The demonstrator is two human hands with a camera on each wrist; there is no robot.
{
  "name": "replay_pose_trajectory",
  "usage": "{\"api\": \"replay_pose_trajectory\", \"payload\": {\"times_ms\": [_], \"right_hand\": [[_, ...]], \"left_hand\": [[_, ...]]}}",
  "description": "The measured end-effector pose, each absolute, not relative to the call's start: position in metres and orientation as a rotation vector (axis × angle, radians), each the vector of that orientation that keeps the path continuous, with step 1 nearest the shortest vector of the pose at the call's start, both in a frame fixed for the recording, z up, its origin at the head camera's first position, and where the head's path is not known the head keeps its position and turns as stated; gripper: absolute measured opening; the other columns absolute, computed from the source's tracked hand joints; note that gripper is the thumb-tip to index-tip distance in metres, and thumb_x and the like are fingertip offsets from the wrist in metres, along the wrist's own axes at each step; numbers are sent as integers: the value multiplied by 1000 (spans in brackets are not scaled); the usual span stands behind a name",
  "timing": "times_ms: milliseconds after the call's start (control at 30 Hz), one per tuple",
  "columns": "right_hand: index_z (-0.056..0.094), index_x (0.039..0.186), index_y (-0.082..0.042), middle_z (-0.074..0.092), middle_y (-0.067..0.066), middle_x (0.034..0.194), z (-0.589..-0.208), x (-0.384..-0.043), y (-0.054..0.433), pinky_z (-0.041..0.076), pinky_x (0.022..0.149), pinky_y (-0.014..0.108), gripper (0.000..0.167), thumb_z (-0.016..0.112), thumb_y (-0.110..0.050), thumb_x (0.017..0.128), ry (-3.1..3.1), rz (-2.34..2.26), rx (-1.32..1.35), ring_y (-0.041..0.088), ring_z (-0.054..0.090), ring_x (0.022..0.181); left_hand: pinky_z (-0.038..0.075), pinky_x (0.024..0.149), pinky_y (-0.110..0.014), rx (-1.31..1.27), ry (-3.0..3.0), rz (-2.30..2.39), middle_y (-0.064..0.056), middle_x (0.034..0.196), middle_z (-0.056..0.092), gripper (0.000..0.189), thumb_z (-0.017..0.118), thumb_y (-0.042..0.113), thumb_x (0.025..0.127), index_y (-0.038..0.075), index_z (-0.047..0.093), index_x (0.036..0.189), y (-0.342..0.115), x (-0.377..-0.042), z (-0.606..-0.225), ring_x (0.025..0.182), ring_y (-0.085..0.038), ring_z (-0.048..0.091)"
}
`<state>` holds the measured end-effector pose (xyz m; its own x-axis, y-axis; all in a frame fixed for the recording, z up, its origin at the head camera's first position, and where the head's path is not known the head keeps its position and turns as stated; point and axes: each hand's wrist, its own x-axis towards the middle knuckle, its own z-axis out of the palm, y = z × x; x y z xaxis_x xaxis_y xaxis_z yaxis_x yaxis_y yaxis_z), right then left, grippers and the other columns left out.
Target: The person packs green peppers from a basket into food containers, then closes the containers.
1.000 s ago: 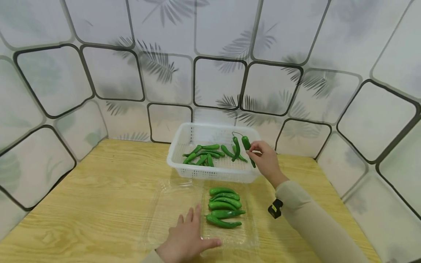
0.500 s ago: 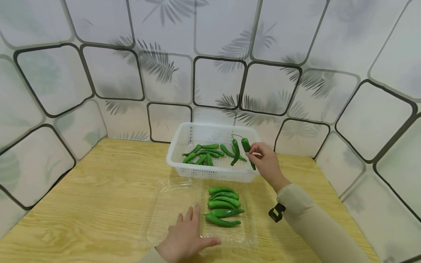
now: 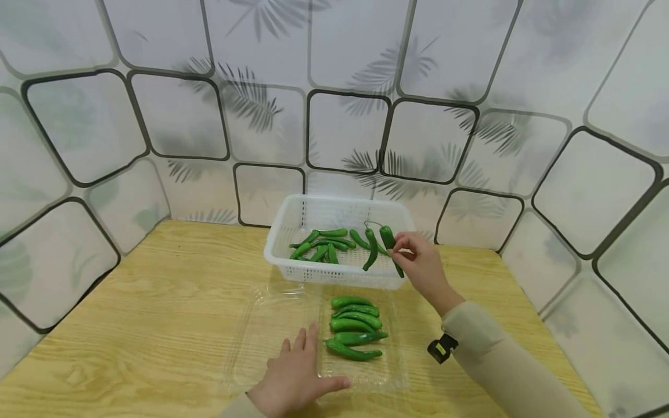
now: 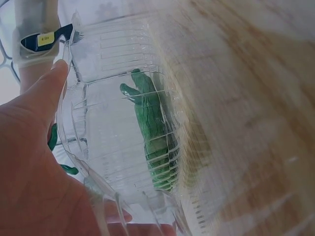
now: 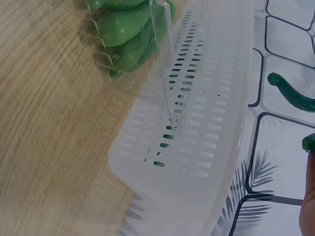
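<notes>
The right hand [image 3: 424,268] pinches a slender dark-green pepper [image 3: 387,237]; a curved green pepper [image 3: 371,251] hangs just left of this grip, apparently joined by a thin green stem [image 3: 373,222]. The grip now sits slightly nearer the front rim of the white perforated plastic basket [image 3: 319,267], which appears to bring both peppers closer to the clear plastic container [image 3: 360,376] under the spread left hand [image 3: 292,374].
</notes>
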<state>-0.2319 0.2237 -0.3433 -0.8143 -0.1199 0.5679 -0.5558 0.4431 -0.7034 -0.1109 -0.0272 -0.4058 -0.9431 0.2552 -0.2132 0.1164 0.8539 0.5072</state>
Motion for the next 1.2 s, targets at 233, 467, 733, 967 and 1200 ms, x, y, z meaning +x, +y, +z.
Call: {"api": "replay_pose_trajectory", "payload": {"times_ms": [233,467,733,967,1200], "right_hand": [[57,79,2,57,14,106,-340,-224,221,50,74,19,10,66,7,82,-2257,1348,597,14,58,93],[55,79,6,55,20,105,-319,-201,208,51,74,22,10,63,13,82,-2274,1306,620,26,59,93],[54,78,8,54,22,103,-314,-187,205,51,73,20,13,62,18,79,-2218,1363,677,10,56,92],[54,79,5,55,19,104,-326,-186,210,51,73,20,15,63,17,79,-2196,1381,704,5,55,93],[55,83,0,56,12,104,-341,-191,218,52,70,21,16,65,12,80,-2174,1403,721,8,57,90]], "left_hand": [[29,80,-75,264,2738,724,-28,141,35,119,59,79,64,1,23,146,-27,-112,-406,121,-58,32],[30,80,-74,255,2733,728,-27,141,34,119,59,79,64,1,23,146,-27,-112,-405,121,-58,32],[30,80,-74,266,2743,730,-27,141,35,119,59,79,64,1,22,146,-27,-111,-405,121,-58,32],[31,80,-74,265,2738,717,-27,141,34,119,58,79,63,1,22,146,-27,-112,-404,121,-58,32],[31,80,-73,268,2737,715,-27,141,35,119,58,79,64,1,22,146,-27,-112,-404,121,-57,32]]}}
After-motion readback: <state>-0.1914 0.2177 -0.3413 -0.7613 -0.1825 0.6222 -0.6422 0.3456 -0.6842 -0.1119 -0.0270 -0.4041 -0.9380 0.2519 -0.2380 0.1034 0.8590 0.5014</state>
